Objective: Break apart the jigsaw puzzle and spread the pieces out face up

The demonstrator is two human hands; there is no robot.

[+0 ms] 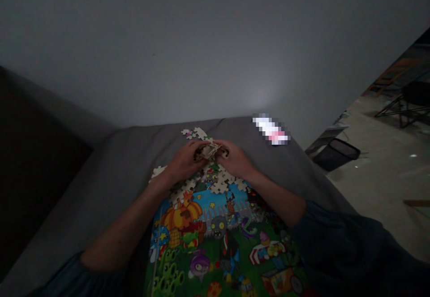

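My left hand [184, 162] and my right hand [235, 159] meet above the far end of a jigsaw puzzle [215, 238], both closed on a small bunch of loose puzzle pieces [208, 150]. The pieces show pale cardboard backs. The puzzle has a colourful cartoon scene with a zombie, plants and an orange pumpkin-like shape. Its far edge is ragged, with pale pieces lying over it beneath my hands. A few more loose pieces [195, 132] lie beyond my fingers, and another [157, 170] sits left of my left wrist.
The puzzle rests on a grey padded surface [101, 189], possibly a sofa, against a grey wall. A pixelated white and pink object [271, 130] lies at its far right. Lower right are a dark wastebasket [336, 153] and a pale floor.
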